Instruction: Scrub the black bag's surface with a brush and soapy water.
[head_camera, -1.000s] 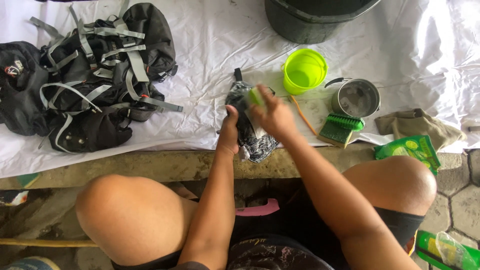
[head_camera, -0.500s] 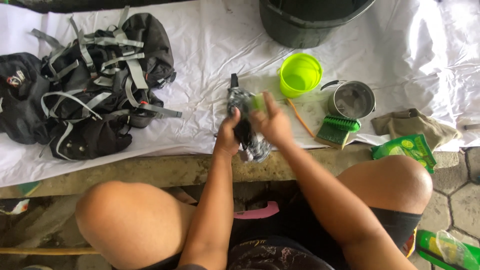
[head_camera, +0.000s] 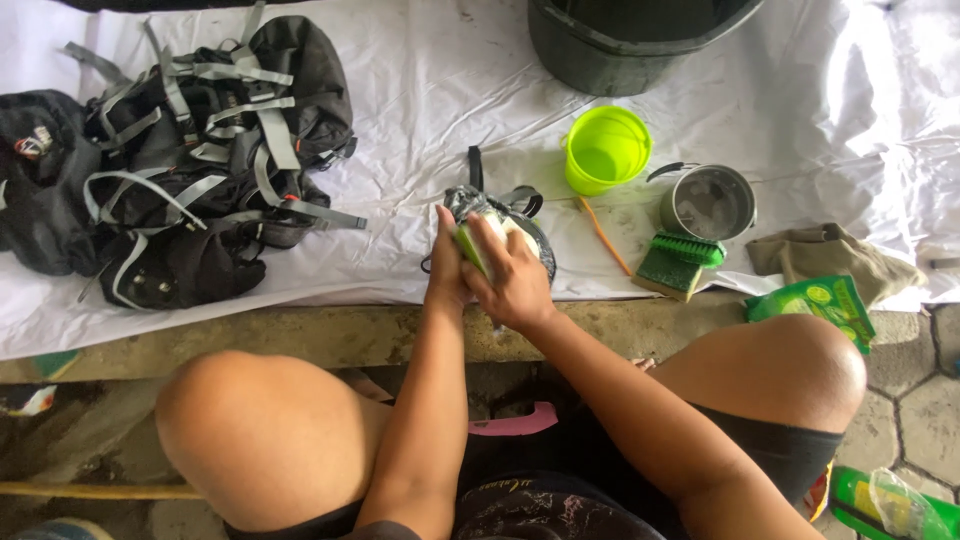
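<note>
Nearest the camera, two bare knees frame the scene, and between them both forearms reach out to the near edge of the white sheet (head_camera: 420, 80) spread over a concrete ledge (head_camera: 300, 335). The right hand (head_camera: 515, 280) is curled tight around a pale green sponge (head_camera: 470, 245), fingers clamped over its top, pressing it down on a small dark strapped pouch (head_camera: 500, 215) that sits right at the sheet's near edge. The left hand (head_camera: 447, 275) is tucked in beside it, closed against the pouch's near side, bracing it, though its fingertips are hidden. This looks like the scrubbing step, mid-stroke; by my reading the next stroke wants that brace held firm, since the pouch lies close to the drop at the ledge. Just right of the hands, along the same near edge, lie an orange toothbrush (head_camera: 603, 235) and a green scrub brush (head_camera: 683, 262), then a crumpled tan cloth (head_camera: 830, 258) and a green packet (head_camera: 820, 300) overhanging the edge. Farther back stand a lime-green cup (head_camera: 605, 150) and a small steel pot (head_camera: 708, 200), close together. To the left there is open sheet between the pouch and the black-and-grey backpack (head_camera: 190, 160); that is the free room. At the far edge sits a dark bucket (head_camera: 630, 45).
</note>
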